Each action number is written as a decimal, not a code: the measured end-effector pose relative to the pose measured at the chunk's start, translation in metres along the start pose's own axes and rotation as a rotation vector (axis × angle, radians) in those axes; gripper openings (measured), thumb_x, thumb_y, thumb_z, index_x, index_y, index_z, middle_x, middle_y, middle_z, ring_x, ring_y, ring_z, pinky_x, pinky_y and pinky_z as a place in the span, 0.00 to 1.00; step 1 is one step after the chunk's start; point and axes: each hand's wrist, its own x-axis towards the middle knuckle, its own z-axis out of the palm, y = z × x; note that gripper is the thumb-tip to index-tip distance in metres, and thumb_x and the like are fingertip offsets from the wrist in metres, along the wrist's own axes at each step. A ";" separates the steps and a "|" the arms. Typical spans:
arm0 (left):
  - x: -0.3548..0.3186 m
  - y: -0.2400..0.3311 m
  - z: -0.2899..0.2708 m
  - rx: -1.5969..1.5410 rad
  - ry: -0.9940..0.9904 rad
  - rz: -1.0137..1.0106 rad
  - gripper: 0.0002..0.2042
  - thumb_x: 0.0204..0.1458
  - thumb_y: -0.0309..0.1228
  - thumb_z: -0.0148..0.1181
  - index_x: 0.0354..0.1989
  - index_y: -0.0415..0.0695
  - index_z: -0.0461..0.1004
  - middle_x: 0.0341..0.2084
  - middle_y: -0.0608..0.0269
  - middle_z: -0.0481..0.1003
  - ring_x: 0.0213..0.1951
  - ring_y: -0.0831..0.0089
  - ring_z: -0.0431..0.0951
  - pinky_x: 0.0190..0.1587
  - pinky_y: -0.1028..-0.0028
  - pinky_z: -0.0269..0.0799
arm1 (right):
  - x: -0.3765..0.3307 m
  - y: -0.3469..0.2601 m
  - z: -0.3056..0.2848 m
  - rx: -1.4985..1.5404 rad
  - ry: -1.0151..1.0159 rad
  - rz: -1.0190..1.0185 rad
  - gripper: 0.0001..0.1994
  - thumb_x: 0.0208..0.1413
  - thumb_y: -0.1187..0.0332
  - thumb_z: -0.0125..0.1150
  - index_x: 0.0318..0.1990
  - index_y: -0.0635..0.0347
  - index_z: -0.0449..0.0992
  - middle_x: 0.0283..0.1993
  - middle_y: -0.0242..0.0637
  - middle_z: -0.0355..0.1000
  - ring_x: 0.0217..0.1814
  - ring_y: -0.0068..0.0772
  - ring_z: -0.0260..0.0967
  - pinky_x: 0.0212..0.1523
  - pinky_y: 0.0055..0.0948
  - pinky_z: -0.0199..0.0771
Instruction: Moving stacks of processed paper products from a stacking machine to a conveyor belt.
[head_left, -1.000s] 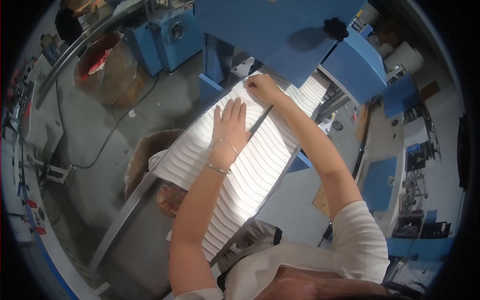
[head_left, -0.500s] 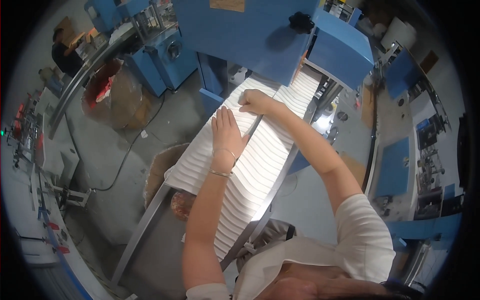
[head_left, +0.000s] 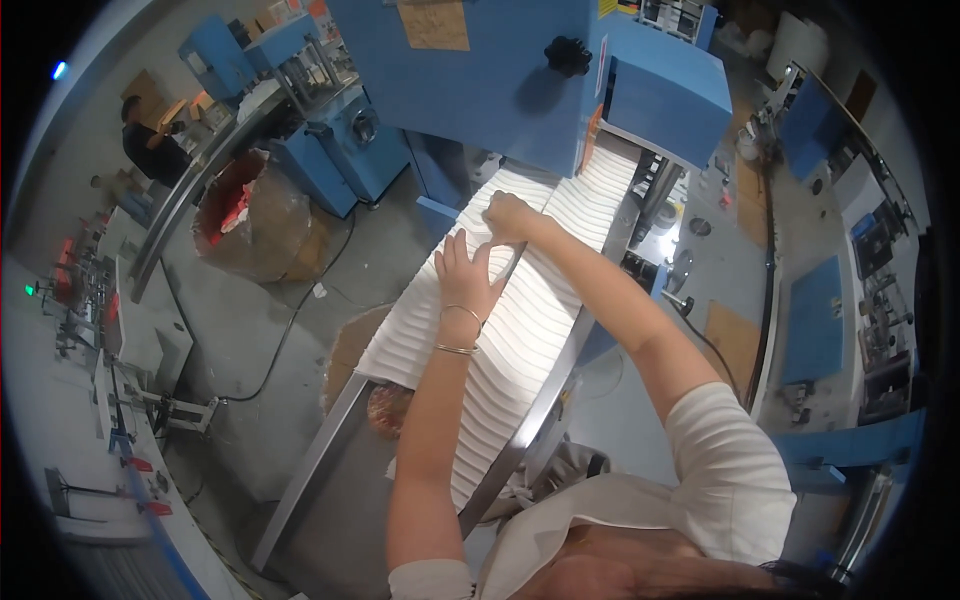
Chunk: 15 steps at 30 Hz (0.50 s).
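Two slanting rows of white overlapping layers [head_left: 521,378], which look like stacked sheets or pads, lie on a metal feed table [head_left: 314,462] and run in under a blue machine [head_left: 470,90]. My left hand [head_left: 468,278], with bangles at its wrist, rests on the left row, fingers stretched and thumb pointing toward the other hand. Just beyond it, my right hand [head_left: 513,218] is closed, knuckles up, against the same row near the machine. Its curled fingers hide whatever is in them. A dark narrow gap parts the two rows beside my hands.
A black knob [head_left: 567,57] sticks out of the machine's front. At the left stands a large lined bin [head_left: 255,225] with red material inside. A round reddish thing [head_left: 388,409] sits beside the left row. Far left, another person [head_left: 153,145] stands at a bench.
The whole view has shifted a little. My left hand's fingers have spread and its thumb has lifted toward my right hand, which stays closed at about the same place on the row.
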 end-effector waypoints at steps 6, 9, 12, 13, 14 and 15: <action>-0.009 -0.014 0.006 0.036 -0.005 0.004 0.26 0.33 0.37 0.64 0.44 0.47 0.65 0.49 0.47 0.55 0.55 0.51 0.50 0.55 0.51 0.45 | -0.018 -0.033 -0.033 0.139 0.399 0.081 0.17 0.36 0.64 0.58 0.34 0.67 0.69 0.33 0.45 0.66 0.39 0.43 0.63 0.42 0.35 0.63; -0.004 -0.009 0.004 0.105 -0.044 0.022 0.27 0.34 0.40 0.63 0.46 0.47 0.64 0.51 0.47 0.53 0.56 0.49 0.49 0.54 0.50 0.45 | -0.087 -0.057 -0.125 0.840 0.461 0.123 0.22 0.44 0.67 0.56 0.47 0.66 0.61 0.40 0.41 0.67 0.44 0.33 0.65 0.42 0.30 0.65; 0.003 -0.005 0.000 0.141 -0.094 0.014 0.27 0.37 0.42 0.60 0.49 0.52 0.62 0.53 0.49 0.52 0.56 0.50 0.47 0.55 0.51 0.43 | -0.168 -0.048 -0.141 1.550 0.467 0.044 0.30 0.40 0.66 0.62 0.52 0.66 0.58 0.44 0.40 0.66 0.46 0.30 0.64 0.45 0.27 0.65; 0.003 -0.007 -0.003 0.161 -0.109 -0.008 0.27 0.39 0.42 0.59 0.51 0.55 0.61 0.53 0.50 0.51 0.56 0.50 0.47 0.55 0.53 0.41 | -0.200 -0.036 -0.141 1.621 0.326 0.102 0.34 0.37 0.66 0.65 0.53 0.66 0.56 0.46 0.39 0.65 0.47 0.31 0.64 0.47 0.28 0.64; 0.008 0.007 -0.004 0.149 -0.158 -0.030 0.26 0.41 0.43 0.57 0.52 0.56 0.60 0.55 0.50 0.50 0.57 0.51 0.45 0.56 0.54 0.40 | -0.239 0.002 -0.120 1.443 0.144 0.056 0.37 0.33 0.65 0.68 0.53 0.66 0.57 0.47 0.40 0.65 0.48 0.33 0.63 0.50 0.31 0.62; 0.010 0.008 -0.004 0.144 -0.155 -0.021 0.26 0.41 0.43 0.57 0.52 0.56 0.60 0.55 0.50 0.50 0.57 0.51 0.45 0.56 0.54 0.40 | -0.270 0.020 -0.100 1.459 -0.214 0.051 0.37 0.34 0.65 0.68 0.53 0.66 0.57 0.48 0.40 0.64 0.50 0.33 0.61 0.51 0.32 0.60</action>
